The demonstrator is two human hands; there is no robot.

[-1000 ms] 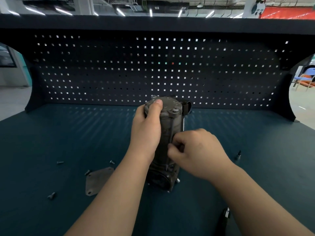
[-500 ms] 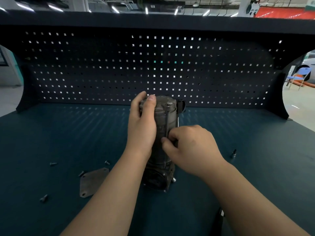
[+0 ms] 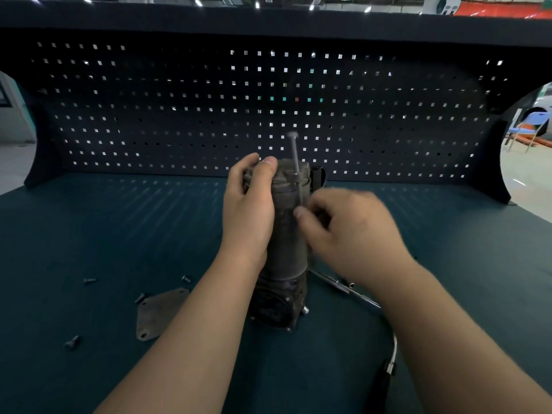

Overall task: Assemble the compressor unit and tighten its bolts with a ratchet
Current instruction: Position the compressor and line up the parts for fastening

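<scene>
A dark grey compressor unit (image 3: 288,243) stands upright in the middle of the blue bench. My left hand (image 3: 249,206) grips its upper left side, thumb and fingers curled over the top cap. A long thin bolt (image 3: 294,152) sticks up out of the cap's right side, head uppermost. My right hand (image 3: 348,231) is at the unit's right side, blurred, fingers curled, with thumb and fingertips at the bolt's lower shaft. A ratchet (image 3: 388,366) with a black handle lies at the lower right, partly behind my right forearm.
A flat grey cover plate (image 3: 158,313) lies left of the unit's base. Several short bolts (image 3: 72,342) are scattered around it on the left. A long metal rod (image 3: 343,286) lies right of the base. The dark pegboard (image 3: 388,115) closes off the back.
The long bolt now stands well above the top cap; earlier it was not raised. My right hand shifted slightly right and up. My left hand keeps its grip.
</scene>
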